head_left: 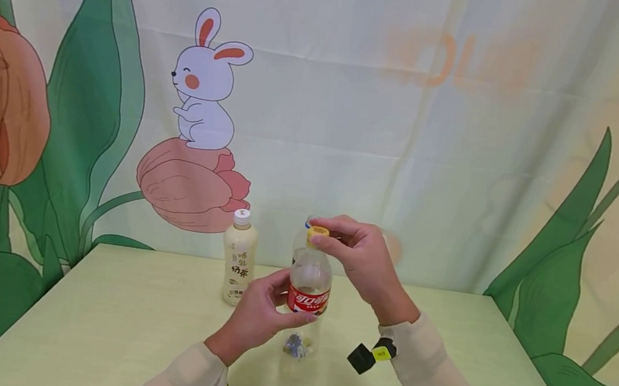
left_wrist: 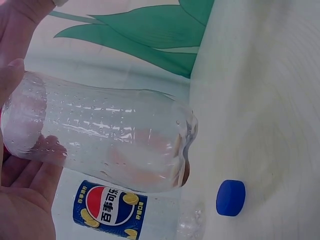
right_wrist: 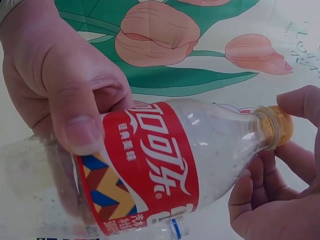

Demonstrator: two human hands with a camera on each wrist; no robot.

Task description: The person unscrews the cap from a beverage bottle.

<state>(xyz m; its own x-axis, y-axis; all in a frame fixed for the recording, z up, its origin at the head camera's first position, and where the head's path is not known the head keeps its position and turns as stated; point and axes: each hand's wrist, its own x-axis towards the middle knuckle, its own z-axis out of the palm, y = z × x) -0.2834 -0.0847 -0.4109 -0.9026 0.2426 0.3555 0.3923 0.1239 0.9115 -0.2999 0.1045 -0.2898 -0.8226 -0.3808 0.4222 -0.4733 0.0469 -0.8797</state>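
Upright in front of me is a clear plastic Coca-Cola bottle with a red label. My left hand grips it round the body, the thumb lying across the front near the label's lower edge. In the left wrist view the bottle's base appears raised off the table. A yellow cap sits at the mouth of the bottle. Thumb and fingers of my right hand pinch this cap from the side. How tightly it is screwed on cannot be seen.
Behind the Coca-Cola bottle stands a clear Pepsi bottle with a blue label. A loose blue cap lies on the table. Left of my hands is a milk tea bottle with a white cap. A printed curtain hangs behind.
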